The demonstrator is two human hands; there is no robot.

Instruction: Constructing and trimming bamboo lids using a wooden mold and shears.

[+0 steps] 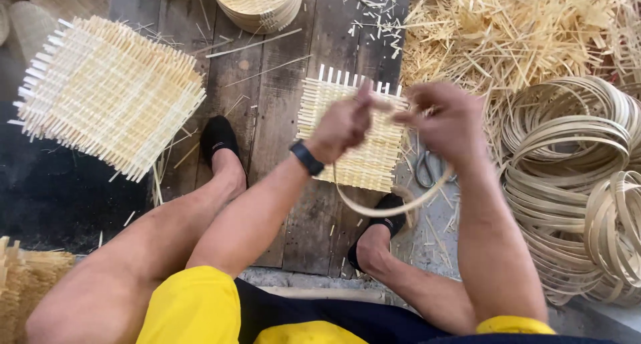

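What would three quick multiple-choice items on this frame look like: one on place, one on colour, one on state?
1. Where does the small woven mat lie?
A. On the wooden boards, under the hands
B. On the pile of rings
C. On the person's lap

2. What colour are the shorts?
A. Red
B. Yellow
C. White

3. What state is the thin bamboo strip in?
A. Lying flat on the floor
B. Snapped in two
C. Bent into a loop between both hands

Answers:
1. A: the mat rests on the dark planks, between the two feet.
2. B: the cloth at both thighs is bright yellow.
3. C: the left hand and the right hand each pinch an end, and the strip curves down beneath them.
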